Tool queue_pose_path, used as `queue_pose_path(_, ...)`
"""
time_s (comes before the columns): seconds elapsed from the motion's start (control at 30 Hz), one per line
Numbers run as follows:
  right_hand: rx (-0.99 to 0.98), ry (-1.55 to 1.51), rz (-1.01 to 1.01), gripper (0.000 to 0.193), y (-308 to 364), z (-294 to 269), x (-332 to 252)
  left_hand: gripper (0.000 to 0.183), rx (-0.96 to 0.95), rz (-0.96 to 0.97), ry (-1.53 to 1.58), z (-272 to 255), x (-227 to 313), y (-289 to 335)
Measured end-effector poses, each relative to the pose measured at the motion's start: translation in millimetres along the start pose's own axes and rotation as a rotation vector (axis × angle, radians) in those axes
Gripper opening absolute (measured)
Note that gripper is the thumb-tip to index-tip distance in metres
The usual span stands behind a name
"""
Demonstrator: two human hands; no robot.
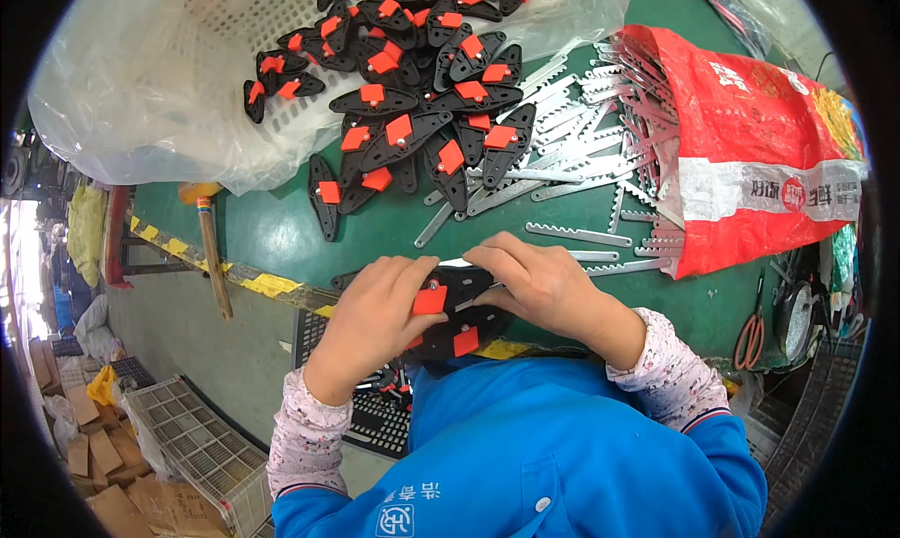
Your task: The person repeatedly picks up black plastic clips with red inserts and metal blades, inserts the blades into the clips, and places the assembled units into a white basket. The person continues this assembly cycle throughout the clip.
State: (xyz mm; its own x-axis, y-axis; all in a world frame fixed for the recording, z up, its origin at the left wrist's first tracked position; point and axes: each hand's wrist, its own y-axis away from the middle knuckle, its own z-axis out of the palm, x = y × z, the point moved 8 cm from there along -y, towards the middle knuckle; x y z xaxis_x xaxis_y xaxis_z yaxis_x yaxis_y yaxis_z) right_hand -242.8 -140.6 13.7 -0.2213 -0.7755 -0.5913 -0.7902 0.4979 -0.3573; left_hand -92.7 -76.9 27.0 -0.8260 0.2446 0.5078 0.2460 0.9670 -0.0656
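A person in a blue shirt (581,444) with flowered sleeves (314,425) works at the near edge of a green table (272,229). The left hand (375,315) grips a black part (437,283) with a red tab (429,301), its fingers pressed together along the top and its thumb bent in below the tab. This part is between the two hands, near the table's edge. The right hand (539,285) reaches to its other side, index finger and thumb bent toward it; a thin pale sliver shows at the thumb tip, but one cannot tell whether the fingers pinch it. Another red tab (466,341) shows just below the hands.

Beyond them lies a heap of similar black parts (398,135), partly on a clear plastic sheet (122,116). To the right of the heap, notched metal strips (578,234) spill from the mouth of a red sack (750,135). A wooden-handled hammer (213,247) lies to the left, its handle jutting past the striped edge tape (272,285). Orange-handled scissors (750,339) rest at the far right.
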Motion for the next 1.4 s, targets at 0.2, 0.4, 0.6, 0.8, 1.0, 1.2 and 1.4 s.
queue_pose_path(0.2,-0.046,-0.144,-0.025,0.044,17.2,11.9,1.4,0.103,0.032,0.014,-0.112,54.6,38.0,-6.3)
queue_pose_path(0.4,-0.037,0.330,0.242,0.050,56.1,-54.9,47.1,0.057,-0.003,-0.125,-0.280,54.3,21.6,12.7)
queue_pose_path(0.6,0.060,0.219,0.378,0.042,95.7,-58.7,85.3,0.054,-0.149,-0.568,-0.439,9.6,-42.1,80.9)
queue_pose_path(0.8,0.181,0.173,0.236,0.027,38.3,-9.7,77.2,0.049,0.275,-0.462,-0.365,-36.6,-81.6,52.9)
queue_pose_path(1.0,0.077,0.282,0.100,0.017,-14.4,18.9,60.2,0.054,0.417,-0.362,-0.434,-42.6,-160.0,4.2)
queue_pose_path(1.2,0.013,0.350,0.007,0.016,-17.2,32.1,46.2,0.061,0.290,-0.565,-0.157,-25.5,-145.3,18.6)
queue_pose_path(1.4,-0.124,0.219,0.165,0.024,-27.6,36.0,53.1,0.058,0.409,-0.376,-0.022,-18.5,-79.1,42.5)
